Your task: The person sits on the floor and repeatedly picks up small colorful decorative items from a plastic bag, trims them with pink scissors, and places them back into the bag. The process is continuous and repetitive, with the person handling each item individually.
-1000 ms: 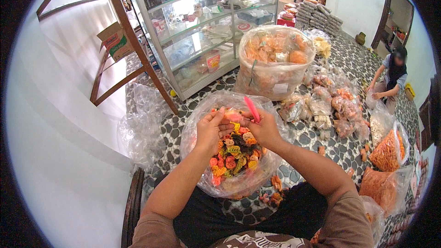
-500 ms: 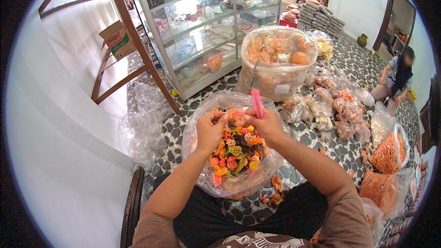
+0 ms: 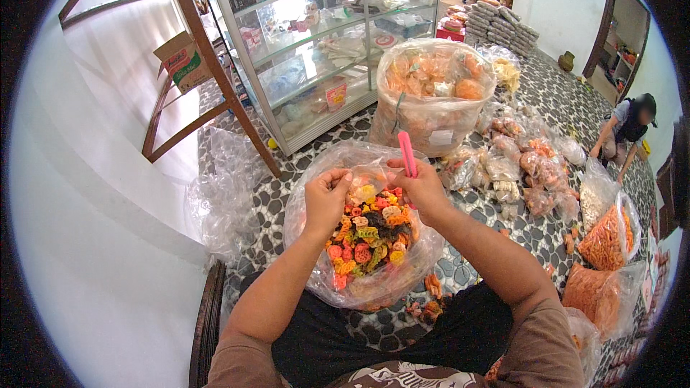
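Observation:
A large clear plastic bag [image 3: 298, 244] stands wide open between my legs, filled with curly crackers [image 3: 363, 233] in orange, yellow, red, green and dark colours. Over its far part, my left hand [image 3: 328, 197] pinches the edge of a small clear plastic bag [image 3: 365, 178]. On the other side my right hand [image 3: 422, 188] has its fingers curled at that bag's edge. A slim pink tool [image 3: 407, 154] sticks up out of the same right hand; its lower end is hidden. What the small bag holds is hard to make out against the crackers.
Ahead stands a big filled plastic sack [image 3: 424, 126] beside a glass display cabinet [image 3: 309, 65]. Many small filled bags [image 3: 543, 176] lie to the right, with orange snack bags [image 3: 607, 241] nearer. Loose crackers [image 3: 432, 287] lie by my leg. A person [image 3: 627, 129] bends at far right.
My hands have drawn slightly apart, and the pink tool has tipped a little to the right. The person at far right now leans forward with arms reaching down.

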### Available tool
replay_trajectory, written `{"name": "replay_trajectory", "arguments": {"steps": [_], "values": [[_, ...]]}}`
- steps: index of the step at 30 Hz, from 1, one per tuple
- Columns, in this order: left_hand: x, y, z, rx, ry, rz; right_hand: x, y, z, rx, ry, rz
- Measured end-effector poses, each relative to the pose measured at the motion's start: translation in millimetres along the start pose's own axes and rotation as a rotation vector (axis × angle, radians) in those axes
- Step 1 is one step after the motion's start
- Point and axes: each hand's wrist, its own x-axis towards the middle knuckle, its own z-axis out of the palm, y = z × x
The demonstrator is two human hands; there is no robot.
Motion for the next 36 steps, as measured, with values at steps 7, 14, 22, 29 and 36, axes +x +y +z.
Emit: {"name": "replay_trajectory", "arguments": {"steps": [7,14,22,29,36], "values": [[-7,5,4,0.028,-0.030,-0.005,19,0,-34,0.046,0.059,0.014],[-18,-1,27,0.299,-0.170,0.178,77,39,-90,0.189,0.519,-0.038],[-21,-7,57,0.541,-0.231,0.489,98,145,-105,0.071,0.615,-0.006],[-33,-13,75,0.677,-0.382,0.626,18,298,-122,0.209,0.817,0.131],[-43,-8,87,0.751,-0.418,0.669,-119,414,-135,-0.445,0.823,0.473]]}}
